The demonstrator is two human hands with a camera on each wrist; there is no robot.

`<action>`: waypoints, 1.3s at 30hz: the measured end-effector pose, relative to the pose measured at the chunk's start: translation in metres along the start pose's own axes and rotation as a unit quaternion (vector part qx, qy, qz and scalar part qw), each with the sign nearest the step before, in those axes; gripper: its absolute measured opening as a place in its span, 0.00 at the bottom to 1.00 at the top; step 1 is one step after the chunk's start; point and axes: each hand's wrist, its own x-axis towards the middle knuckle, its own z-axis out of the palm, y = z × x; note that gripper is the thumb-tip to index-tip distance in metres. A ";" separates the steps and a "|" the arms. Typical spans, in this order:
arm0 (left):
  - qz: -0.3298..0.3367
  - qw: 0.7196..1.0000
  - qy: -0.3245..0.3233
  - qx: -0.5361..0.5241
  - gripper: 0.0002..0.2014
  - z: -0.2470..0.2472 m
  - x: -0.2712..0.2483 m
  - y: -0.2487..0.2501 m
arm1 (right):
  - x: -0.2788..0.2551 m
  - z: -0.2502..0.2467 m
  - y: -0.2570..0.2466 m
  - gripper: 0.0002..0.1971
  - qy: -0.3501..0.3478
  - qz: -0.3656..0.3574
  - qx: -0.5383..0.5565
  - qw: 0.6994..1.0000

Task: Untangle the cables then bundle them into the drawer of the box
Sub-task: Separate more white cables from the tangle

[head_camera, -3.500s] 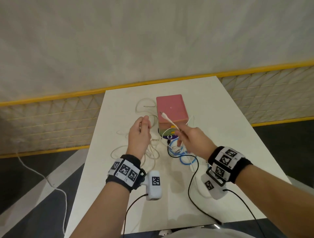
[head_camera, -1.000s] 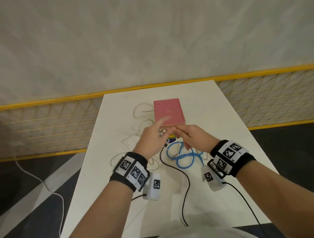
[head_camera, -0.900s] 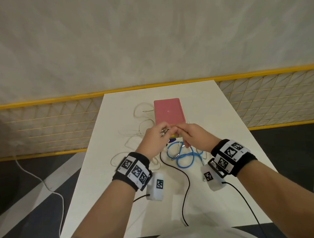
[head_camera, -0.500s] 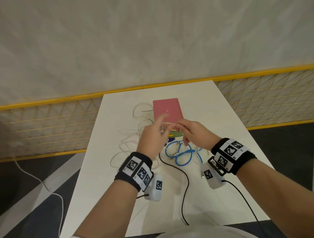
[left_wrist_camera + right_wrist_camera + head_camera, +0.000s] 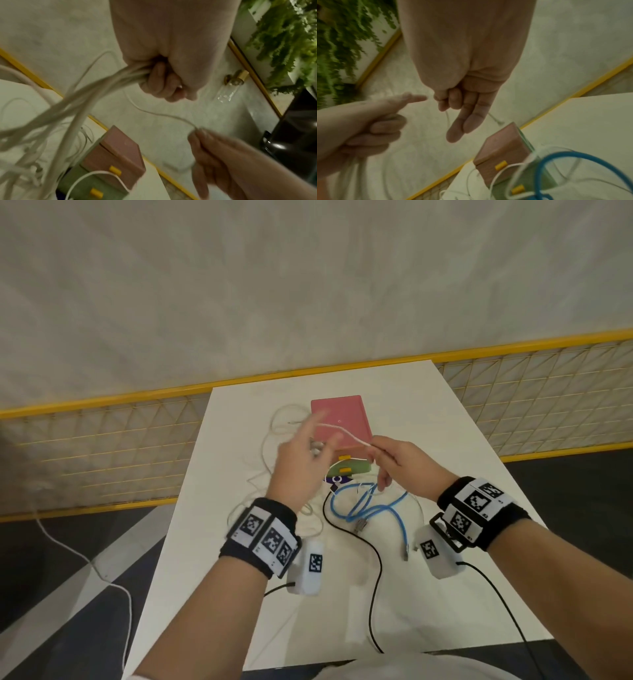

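My left hand (image 5: 317,445) is raised in front of the pink box (image 5: 340,419). In the left wrist view its curled fingers (image 5: 163,82) grip a bunch of white cable loops (image 5: 96,92). One thin white strand (image 5: 342,433) runs from it to my right hand (image 5: 376,448), which pinches the strand between thumb and forefinger (image 5: 441,101). More white cable (image 5: 274,436) trails on the table left of the box. The green drawer (image 5: 352,469) with a yellow handle juts out at the box's front. A blue cable (image 5: 370,506) lies coiled on the table below my right hand.
The white table (image 5: 462,474) ends near my body and at both sides. A black cable (image 5: 375,563) snakes toward the front edge. A yellow mesh fence (image 5: 102,446) runs behind the table, and a white cord (image 5: 85,559) lies on the dark floor at left.
My hands have drawn apart, and the thin white strand now stretches between them. My left hand has lifted with its bunch of loops.
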 end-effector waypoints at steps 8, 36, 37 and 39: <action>0.030 0.999 0.025 0.008 0.12 -0.005 0.008 -0.001 | -0.003 0.002 0.005 0.14 -0.009 -0.028 -0.014 0.999; -0.039 0.994 0.099 0.020 0.29 -0.022 -0.018 -0.047 | 0.069 0.062 -0.020 0.15 -0.066 -0.018 -0.187 0.980; -0.039 0.994 0.098 0.028 0.26 -0.021 -0.021 -0.051 | 0.068 0.073 -0.008 0.12 -0.080 -0.009 -0.195 0.977; -0.045 0.994 0.100 0.029 0.21 -0.020 -0.023 -0.058 | 0.063 0.095 0.012 0.10 -0.127 0.027 -0.228 0.965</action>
